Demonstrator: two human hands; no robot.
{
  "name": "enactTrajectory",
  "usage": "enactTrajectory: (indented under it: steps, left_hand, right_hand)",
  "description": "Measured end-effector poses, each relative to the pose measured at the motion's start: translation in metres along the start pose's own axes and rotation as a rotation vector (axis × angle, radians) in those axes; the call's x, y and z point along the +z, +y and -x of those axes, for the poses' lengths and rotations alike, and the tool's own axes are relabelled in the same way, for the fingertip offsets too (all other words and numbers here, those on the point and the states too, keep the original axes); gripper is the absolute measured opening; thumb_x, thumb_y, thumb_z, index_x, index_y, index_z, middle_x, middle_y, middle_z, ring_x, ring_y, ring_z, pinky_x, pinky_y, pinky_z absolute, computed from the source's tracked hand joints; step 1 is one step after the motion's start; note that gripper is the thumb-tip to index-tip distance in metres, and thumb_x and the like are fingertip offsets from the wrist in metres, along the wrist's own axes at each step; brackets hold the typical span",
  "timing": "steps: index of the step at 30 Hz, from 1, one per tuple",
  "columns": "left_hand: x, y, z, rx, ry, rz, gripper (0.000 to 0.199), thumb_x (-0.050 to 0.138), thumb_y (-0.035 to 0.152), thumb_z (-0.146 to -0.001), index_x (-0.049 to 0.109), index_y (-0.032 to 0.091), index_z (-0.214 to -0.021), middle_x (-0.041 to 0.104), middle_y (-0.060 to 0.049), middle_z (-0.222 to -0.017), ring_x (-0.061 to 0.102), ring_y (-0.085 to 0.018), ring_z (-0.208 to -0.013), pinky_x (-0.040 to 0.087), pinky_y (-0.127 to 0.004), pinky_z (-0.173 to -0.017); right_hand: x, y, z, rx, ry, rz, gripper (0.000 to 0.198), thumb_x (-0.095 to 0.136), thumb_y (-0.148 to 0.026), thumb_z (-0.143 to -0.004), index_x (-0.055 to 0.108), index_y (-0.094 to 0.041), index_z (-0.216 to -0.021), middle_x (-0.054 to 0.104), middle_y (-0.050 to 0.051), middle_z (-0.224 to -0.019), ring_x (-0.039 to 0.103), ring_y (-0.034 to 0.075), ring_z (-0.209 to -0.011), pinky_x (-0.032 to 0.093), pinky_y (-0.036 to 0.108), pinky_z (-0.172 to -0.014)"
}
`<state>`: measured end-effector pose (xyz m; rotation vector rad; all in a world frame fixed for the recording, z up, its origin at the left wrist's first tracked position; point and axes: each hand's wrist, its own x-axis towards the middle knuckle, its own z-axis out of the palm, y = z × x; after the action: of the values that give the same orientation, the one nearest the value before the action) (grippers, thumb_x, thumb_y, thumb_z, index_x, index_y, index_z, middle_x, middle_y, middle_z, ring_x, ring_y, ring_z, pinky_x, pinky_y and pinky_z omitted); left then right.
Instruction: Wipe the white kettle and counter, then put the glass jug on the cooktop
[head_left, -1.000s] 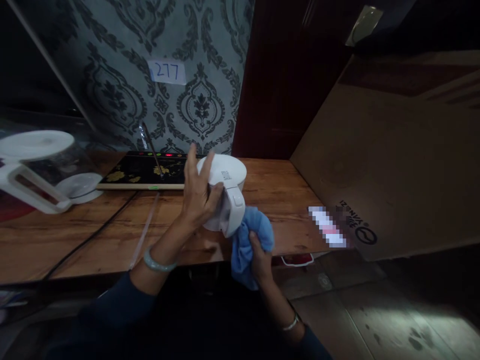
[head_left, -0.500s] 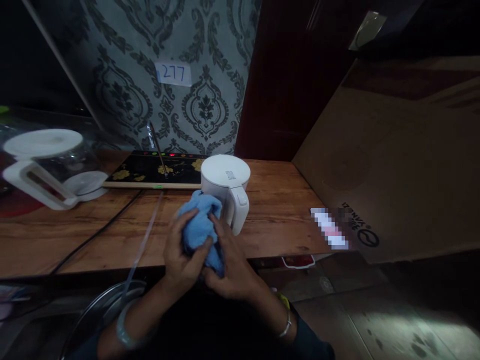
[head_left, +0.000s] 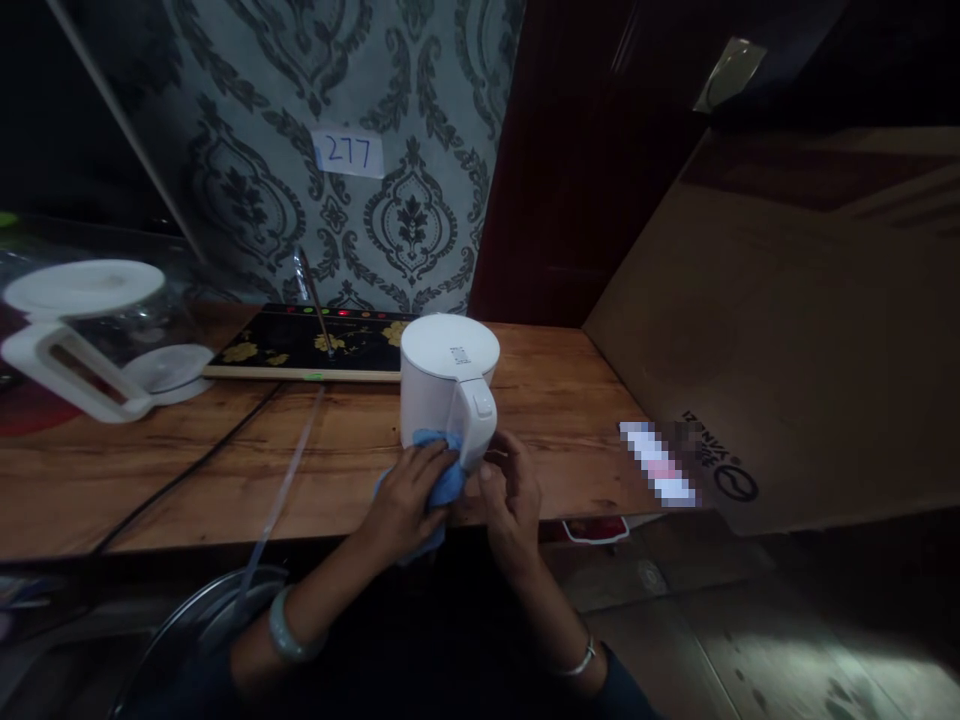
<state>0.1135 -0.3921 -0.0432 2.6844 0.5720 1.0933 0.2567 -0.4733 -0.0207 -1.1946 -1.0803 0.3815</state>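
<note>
A white electric kettle [head_left: 427, 395] stands upright on the wooden counter [head_left: 555, 420], its handle [head_left: 478, 425] toward me. My left hand [head_left: 405, 505] grips a blue cloth [head_left: 448, 485] and presses it against the lower side of the kettle, left of the handle. Part of the cloth hangs below my fingers near the counter's edge. To the right of the handle's lower end is my right hand [head_left: 514, 500], fingers curled and apart from the thumb, with nothing seen in it. Whether its fingertips touch the kettle I cannot tell.
Behind the kettle lies a black induction cooktop [head_left: 300, 345] with gold flowers. A glass jug with a white lid [head_left: 86, 287] stands at left. A black cable [head_left: 195, 465] crosses the counter. At right leans a large cardboard box [head_left: 810, 330]; a metal basin [head_left: 187, 625] sits below.
The cloth, held in both hands before, is now in my left hand alone and against the kettle. My right hand has let go of it and moved right, beside the handle.
</note>
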Motion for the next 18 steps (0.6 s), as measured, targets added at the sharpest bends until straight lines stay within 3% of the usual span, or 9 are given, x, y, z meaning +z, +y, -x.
enactTrajectory:
  steps: [4, 7, 9, 13, 18]
  left_hand:
    - [-0.014, -0.003, 0.000, -0.121, -0.139, -0.005, 0.056, 0.060, 0.010, -0.071, 0.058, 0.021, -0.125, 0.062, -0.013, -0.127, 0.061, -0.031, -0.111, 0.055, -0.045, -0.090]
    - [-0.020, -0.014, 0.003, -0.251, -0.112, 0.098, 0.052, 0.059, 0.010, -0.068, 0.061, 0.022, -0.119, 0.066, -0.010, -0.119, 0.063, -0.028, -0.108, 0.054, -0.043, -0.092]
    - [-0.025, -0.024, 0.005, -0.419, 0.020, 0.192, 0.044, 0.059, 0.015, -0.071, 0.062, 0.021, -0.115, 0.069, -0.008, -0.112, 0.065, -0.026, -0.104, 0.054, -0.041, -0.092]
    - [-0.047, -0.044, -0.008, -0.733, 0.465, 0.350, 0.043, 0.066, 0.034, -0.077, 0.059, 0.019, -0.117, 0.068, -0.009, -0.113, 0.064, -0.025, -0.104, 0.051, -0.038, -0.094]
    - [-0.068, -0.068, -0.069, -0.651, 0.771, 0.617, 0.064, 0.075, 0.040, -0.071, 0.053, 0.023, -0.128, 0.059, -0.008, -0.131, 0.058, -0.023, -0.118, 0.048, -0.031, -0.099]
  right_hand:
    - [0.007, -0.001, -0.009, 0.043, -0.018, -0.140, 0.039, 0.056, -0.036, -0.091, 0.053, -0.021, -0.126, 0.064, 0.010, -0.121, 0.062, 0.023, -0.110, 0.050, 0.038, -0.095]
    - [0.012, 0.002, -0.014, 0.076, -0.061, -0.157, 0.035, 0.058, -0.037, -0.089, 0.057, -0.020, -0.119, 0.067, 0.008, -0.110, 0.064, 0.022, -0.100, 0.051, 0.035, -0.089]
    - [0.014, 0.005, -0.016, 0.104, -0.078, -0.144, 0.032, 0.059, -0.038, -0.089, 0.059, -0.020, -0.115, 0.069, 0.006, -0.101, 0.064, 0.020, -0.093, 0.051, 0.033, -0.083]
    - [0.021, 0.011, -0.016, 0.140, -0.062, -0.150, 0.034, 0.058, -0.041, -0.089, 0.060, -0.019, -0.116, 0.068, 0.005, -0.098, 0.064, 0.020, -0.089, 0.051, 0.032, -0.079]
    - [0.031, 0.015, -0.014, 0.091, 0.003, -0.175, 0.036, 0.055, -0.043, -0.090, 0.058, -0.020, -0.117, 0.067, 0.006, -0.101, 0.063, 0.020, -0.087, 0.051, 0.033, -0.076]
